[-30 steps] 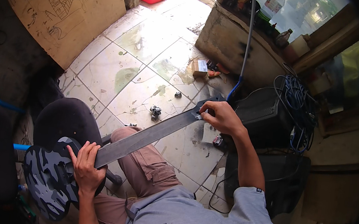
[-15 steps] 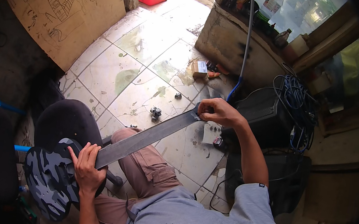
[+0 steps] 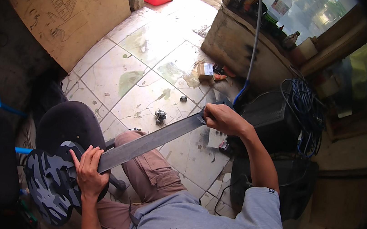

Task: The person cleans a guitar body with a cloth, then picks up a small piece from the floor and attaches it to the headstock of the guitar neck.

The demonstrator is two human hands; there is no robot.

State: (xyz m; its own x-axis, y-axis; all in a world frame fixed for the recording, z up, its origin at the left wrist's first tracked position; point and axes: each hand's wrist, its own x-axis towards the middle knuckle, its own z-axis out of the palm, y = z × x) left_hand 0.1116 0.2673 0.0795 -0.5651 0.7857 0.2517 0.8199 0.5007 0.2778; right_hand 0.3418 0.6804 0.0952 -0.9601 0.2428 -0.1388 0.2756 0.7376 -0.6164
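A: Quick rundown pls. Where was the electric guitar (image 3: 130,154)?

B: Slanted over the brown trousers (image 3: 158,174), camo body (image 3: 49,185) off left, w/ the black chair seat (image 3: 70,121) partly behind it in view. No strings visible on the fingerboard (image 3: 157,141).

A: Hands?

B: Left hand (image 3: 90,174) lay over the neck's base, fingers spread & slightly bent; couldn't tell if the thumb gripped underneath. Right hand (image 3: 225,118) was curled nearly to a fist near the headstock (image 3: 228,103), pinching what looked like a small grey scrap (image 3: 202,118) at the neck's far end. Material unclear.

A: Biggest risk, imo?

B: Tipping, prob. A hard press so far out along the neck could've levered the body up, esp. if the left hand was only resting.

A: And the surface?

B: Poss. scratches: if the scrap was gritty & skewed off line, it could've marked the headstock or an edge.

A: Anything to hit?

B: Black boxy case (image 3: 261,111) near the headstock in view, tho couldn't judge depth. A sideways swing could've bumped it. Floor tiles (image 3: 111,67) looked hard too, so a drop could've chipped a corner.
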